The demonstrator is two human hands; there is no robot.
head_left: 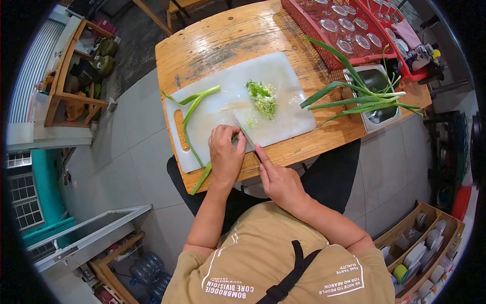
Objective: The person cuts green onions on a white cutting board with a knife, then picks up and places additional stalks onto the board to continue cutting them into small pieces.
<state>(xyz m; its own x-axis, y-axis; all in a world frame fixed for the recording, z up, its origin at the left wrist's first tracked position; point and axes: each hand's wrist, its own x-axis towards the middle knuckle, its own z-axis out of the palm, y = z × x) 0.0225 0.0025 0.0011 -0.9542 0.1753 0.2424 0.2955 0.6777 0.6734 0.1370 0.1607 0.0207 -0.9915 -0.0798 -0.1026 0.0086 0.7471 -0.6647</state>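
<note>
On the wooden table lies a white cutting board (295, 109). My left hand (226, 153) is closed around a green onion at the board's near edge; the stalk's green end (201, 180) sticks out to the left of the wrist. In my right hand (277, 181) is a knife (245, 130), its blade over the board beside my left fingertips. Chopped green onion (262, 100) is piled right of the board's middle, with a few bits near the blade. Another green onion piece (195, 98) lies at the board's left, by the handle slot.
Whole green onions (364, 100) lie across a metal container (387, 115) at the table's right. Behind it, a red crate (331, 60) holds upturned glasses (346, 24). The table's near edge (298, 155) runs close to my body.
</note>
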